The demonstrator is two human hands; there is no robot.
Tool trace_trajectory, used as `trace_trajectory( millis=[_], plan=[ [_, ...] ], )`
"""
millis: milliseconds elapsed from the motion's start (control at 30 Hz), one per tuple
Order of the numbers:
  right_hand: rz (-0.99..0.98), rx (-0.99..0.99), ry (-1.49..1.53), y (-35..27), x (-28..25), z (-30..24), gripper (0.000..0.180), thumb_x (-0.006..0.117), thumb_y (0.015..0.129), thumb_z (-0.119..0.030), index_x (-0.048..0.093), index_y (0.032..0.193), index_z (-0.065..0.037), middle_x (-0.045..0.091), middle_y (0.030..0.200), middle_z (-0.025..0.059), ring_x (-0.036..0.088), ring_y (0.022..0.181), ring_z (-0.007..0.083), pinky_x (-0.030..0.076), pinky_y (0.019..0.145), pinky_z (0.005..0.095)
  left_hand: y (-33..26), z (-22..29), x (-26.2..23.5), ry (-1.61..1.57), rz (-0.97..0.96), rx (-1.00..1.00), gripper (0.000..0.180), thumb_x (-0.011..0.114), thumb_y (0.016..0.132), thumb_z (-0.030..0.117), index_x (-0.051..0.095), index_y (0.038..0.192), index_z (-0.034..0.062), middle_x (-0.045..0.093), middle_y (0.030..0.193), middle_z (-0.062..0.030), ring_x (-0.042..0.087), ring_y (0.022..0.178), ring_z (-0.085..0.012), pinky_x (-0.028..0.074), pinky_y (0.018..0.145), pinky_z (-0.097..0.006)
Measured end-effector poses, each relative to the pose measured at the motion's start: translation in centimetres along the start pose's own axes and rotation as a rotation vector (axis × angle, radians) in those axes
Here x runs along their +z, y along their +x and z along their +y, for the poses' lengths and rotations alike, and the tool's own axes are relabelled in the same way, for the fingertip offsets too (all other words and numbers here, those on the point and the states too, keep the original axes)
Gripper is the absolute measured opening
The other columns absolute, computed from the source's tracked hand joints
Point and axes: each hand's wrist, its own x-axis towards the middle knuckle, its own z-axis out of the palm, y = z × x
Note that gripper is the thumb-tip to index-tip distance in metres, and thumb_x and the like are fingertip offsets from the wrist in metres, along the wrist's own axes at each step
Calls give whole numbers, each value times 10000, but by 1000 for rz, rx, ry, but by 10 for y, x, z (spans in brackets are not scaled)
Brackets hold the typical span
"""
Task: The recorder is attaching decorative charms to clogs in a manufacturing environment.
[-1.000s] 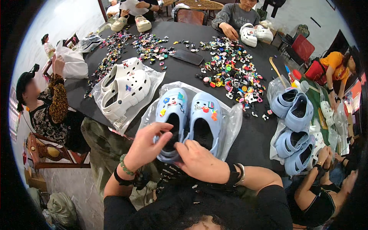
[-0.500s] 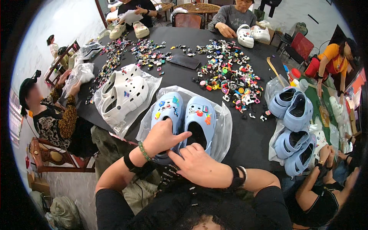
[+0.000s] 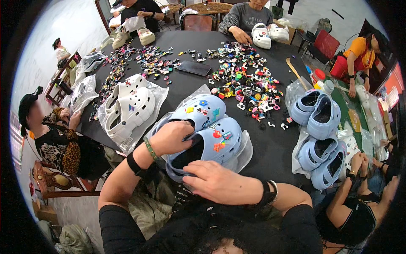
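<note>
A pair of light blue clogs lies tilted on a clear plastic bag [image 3: 247, 152] in front of me, toes pointing far right. Colourful charms decorate the toes of the left clog [image 3: 211, 108] and the right clog [image 3: 230, 131]. My left hand [image 3: 169, 137] is closed over the inner rims where the two clogs meet, its fingertips partly hidden in the openings. At the near end, my right hand [image 3: 222, 182] holds the heel of the right clog, fingers curled against its edge.
White clogs [image 3: 141, 106] rest on plastic to the left. Loose charms [image 3: 243, 78] lie in piles beyond, beside a dark phone [image 3: 193, 68]. More blue clogs [image 3: 323, 120] stand at the right edge of the black table [image 3: 270, 158]. Several people work around it.
The blue clogs have turned from pointing straight away to pointing far right, tilting onto their sides. My left hand has shifted slightly left and up onto their rims; my right hand has moved to the heel.
</note>
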Motion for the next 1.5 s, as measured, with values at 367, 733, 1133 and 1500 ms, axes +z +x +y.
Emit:
trace_trajectory(
  millis=[367, 733, 1133, 1500],
  plan=[
    [-133, 230, -279, -16, -65, 43, 284, 704, 805, -196, 520, 942, -29, 576, 857, 120, 610, 828, 299, 506, 708, 393, 2, -3, -9, -26, -140, 139, 115, 636, 714, 69, 564, 739, -17, 573, 788, -174, 577, 822, -379, 464, 767, -456],
    [-286, 246, -590, 10, -23, 19, 179, 625, 814, -139, 521, 890, -15, 582, 816, 95, 610, 750, 217, 518, 601, 337, -15, 41, -6, 160, 4, -97, 272, 665, 751, 106, 622, 1000, 5, 595, 909, -158, 573, 935, -348, 455, 815, -447],
    [-204, 355, -569, -9, -91, 25, 167, 634, 788, -93, 519, 883, -18, 585, 840, 121, 626, 803, 265, 535, 666, 353, -51, 76, 24, -292, 415, -280, 162, 668, 862, 119, 608, 913, -23, 616, 766, -154, 611, 692, -311, 483, 641, -388],
    [-145, 158, -420, -15, -45, 35, 185, 634, 819, -147, 540, 905, -14, 570, 847, 108, 605, 804, 246, 512, 686, 338, -21, 68, 38, -908, 109, -490, 371, 560, 973, 363, 632, 917, 4, 542, 713, 22, 469, 650, -85, 403, 562, -292]
  ],
)
